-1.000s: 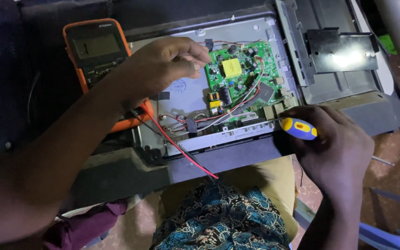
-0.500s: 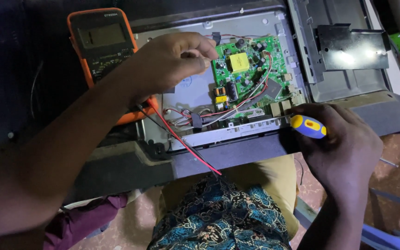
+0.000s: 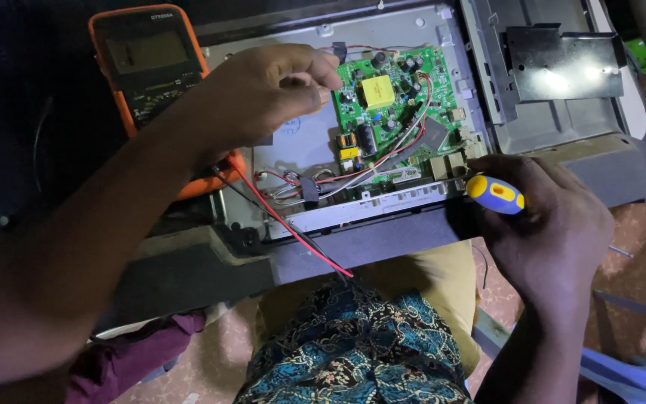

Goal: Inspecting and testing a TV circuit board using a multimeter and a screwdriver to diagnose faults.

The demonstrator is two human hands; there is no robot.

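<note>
I have my left hand (image 3: 267,93) pinched at the left edge of the green circuit board (image 3: 398,112) inside the opened grey chassis (image 3: 383,213), while my right hand (image 3: 543,224) grips the yellow-and-blue screwdriver (image 3: 493,194) at its near edge. Probing step, I judge; next needs steady fingertip placement.

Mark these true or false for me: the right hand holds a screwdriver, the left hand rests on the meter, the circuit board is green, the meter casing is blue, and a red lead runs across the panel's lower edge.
1. The right hand holds a screwdriver with a yellow and blue handle. True.
2. The left hand rests on the meter. False: it is at the left edge of the circuit board, beside the meter.
3. The circuit board is green. True.
4. The meter casing is blue. False: it is orange.
5. A red lead runs across the panel's lower edge. True.
</note>
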